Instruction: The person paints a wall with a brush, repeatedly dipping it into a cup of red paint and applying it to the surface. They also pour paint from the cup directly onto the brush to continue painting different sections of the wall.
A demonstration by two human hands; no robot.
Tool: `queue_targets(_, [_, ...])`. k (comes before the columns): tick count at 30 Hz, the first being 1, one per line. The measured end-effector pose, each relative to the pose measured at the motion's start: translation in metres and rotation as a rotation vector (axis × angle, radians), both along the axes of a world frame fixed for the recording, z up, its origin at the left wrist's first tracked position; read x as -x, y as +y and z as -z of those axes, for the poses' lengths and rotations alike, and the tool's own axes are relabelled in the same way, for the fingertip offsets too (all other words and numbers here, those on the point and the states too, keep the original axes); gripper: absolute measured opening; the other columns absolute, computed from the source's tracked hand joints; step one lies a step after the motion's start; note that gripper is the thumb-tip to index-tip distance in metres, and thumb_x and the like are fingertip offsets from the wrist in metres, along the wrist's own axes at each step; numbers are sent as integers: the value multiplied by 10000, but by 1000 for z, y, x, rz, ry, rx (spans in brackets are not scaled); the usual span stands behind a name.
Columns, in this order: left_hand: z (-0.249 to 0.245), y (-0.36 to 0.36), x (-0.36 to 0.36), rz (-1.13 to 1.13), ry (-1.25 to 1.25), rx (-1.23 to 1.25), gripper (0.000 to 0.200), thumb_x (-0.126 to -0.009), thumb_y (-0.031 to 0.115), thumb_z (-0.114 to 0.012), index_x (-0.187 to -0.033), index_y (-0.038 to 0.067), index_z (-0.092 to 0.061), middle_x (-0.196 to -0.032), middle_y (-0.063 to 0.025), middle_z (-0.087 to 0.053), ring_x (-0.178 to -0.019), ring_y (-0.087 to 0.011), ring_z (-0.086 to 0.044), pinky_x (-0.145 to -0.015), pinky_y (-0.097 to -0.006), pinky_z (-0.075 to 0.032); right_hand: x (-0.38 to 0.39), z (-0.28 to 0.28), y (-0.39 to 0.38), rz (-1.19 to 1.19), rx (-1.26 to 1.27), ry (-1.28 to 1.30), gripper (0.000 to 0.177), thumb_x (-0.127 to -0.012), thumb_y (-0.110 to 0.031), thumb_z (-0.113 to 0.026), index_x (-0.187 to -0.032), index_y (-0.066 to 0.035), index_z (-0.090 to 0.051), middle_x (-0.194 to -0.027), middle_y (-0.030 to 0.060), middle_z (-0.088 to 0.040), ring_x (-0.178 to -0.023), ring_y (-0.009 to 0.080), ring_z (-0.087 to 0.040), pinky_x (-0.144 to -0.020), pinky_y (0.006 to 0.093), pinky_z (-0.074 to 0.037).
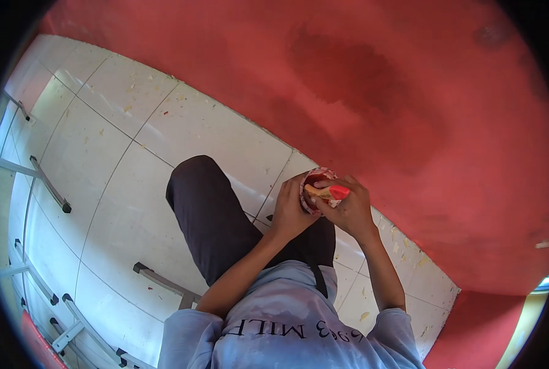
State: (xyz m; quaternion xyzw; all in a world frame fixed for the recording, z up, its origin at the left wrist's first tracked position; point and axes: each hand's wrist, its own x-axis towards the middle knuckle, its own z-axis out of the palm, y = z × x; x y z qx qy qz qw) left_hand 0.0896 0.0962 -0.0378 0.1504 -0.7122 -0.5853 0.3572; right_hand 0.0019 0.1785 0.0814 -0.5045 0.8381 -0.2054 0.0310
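My left hand point(290, 211) is wrapped around the side of a small paint pot point(303, 195), its rim smeared with white and red. Red paint shows inside the pot. In my right hand point(355, 212) is a paintbrush point(322, 192) with a yellowish handle and a bright red end. The brush lies across the mouth of the pot, and my right fingers overlap the rim on that side. Both hands are close together above my lap, near the foot of the red wall point(373, 141). The brush's bristles are hidden.
The wall has a darker, wet-looking patch point(348, 67). Flakes of debris lie on the white tiled floor point(133, 184) along its base. Metal legs of stands or furniture point(50, 184) reach in from the left, and another metal leg point(164, 284) lies behind my left elbow.
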Motion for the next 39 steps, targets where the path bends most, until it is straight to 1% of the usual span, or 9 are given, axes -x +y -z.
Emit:
queue_targets(6, [-4,13,17,113,11,12,808,-591,92,-819,-1301,24,-438,-1197,-181,-546,-1118,-389,-515,-945,-460,-439,6,2,12,43,-18,22,269,-680,-147,-787,-934,-83,-726,-864,101,-678,-715,230,-630,-637,326,-511])
queue_targets(9, [-4,16,23,153,-32,-51,823,-596,98,-826,-1314,23,-431,-1208,-180,-540,-1129,-383,-511,-952,-457,-439,12,-16,24,289,-74,-189,246,-720,-66,-772,-957,-39,-713,-885,85,-680,-770,190,-663,-673,284,-520])
queue_targets(13, [-7,9,33,216,-93,-87,869,-618,170,-886,-1333,24,-415,-1256,-170,-513,-1179,-326,-519,-963,-412,-457,19,-39,28,376,307,-418,223,-779,-17,-736,-992,17,-681,-900,64,-691,-766,109,-640,-669,240,-498])
queue_targets(17, [-19,-1,45,259,-107,-107,873,-626,227,-895,-1329,14,-424,-1233,-170,-549,-1149,-320,-552,-953,-406,-466,33,-57,29,545,274,-365,219,-780,-27,-730,-982,36,-672,-844,63,-692,-718,90,-607,-606,237,-474])
queue_targets(25, [-26,-47,82,496,-236,-97,920,-609,195,-862,-1373,19,-381,-1267,-184,-538,-1192,-346,-511,-983,-413,-444,102,-13,35,767,601,-1194,299,-856,-165,-632,-1128,-47,-593,-907,30,-663,-711,107,-625,-515,240,-483])
queue_targets(28, [-26,-75,106,606,-52,-300,942,-604,191,-861,-1391,15,-375,-1290,-187,-541,-1202,-315,-536,-993,-390,-445,131,-1,31,690,641,-1488,294,-874,-170,-620,-1147,-69,-583,-991,31,-665,-761,105,-625,-510,236,-477])
queue_targets(32, [-21,-120,130,748,-99,-169,914,-622,172,-861,-1395,29,-395,-1249,-132,-585,-1199,-230,-543,-1024,-352,-424,151,8,27,521,742,-1582,308,-888,-160,-613,-1168,-37,-571,-998,35,-663,-839,119,-643,-567,252,-479])
queue_targets(35, [-12,-133,137,787,-160,-267,889,-627,170,-861,-1385,38,-415,-1245,-126,-586,-1185,-221,-543,-1024,-355,-423,160,23,32,333,768,-1613,325,-900,-144,-597,-1199,-28,-544,-1067,54,-649,-877,137,-633,-632,262,-488])
queue_targets(39, [21,-137,140,781,-275,-124,867,-640,161,-853,-1385,60,-421,-1228,-124,-594,-1161,-230,-558,-1013,-351,-435,177,57,32,311,688,-1743,258,-909,-132,-591,-1152,-46,-579,-1069,58,-656,-892,150,-640,-666,284,-501])
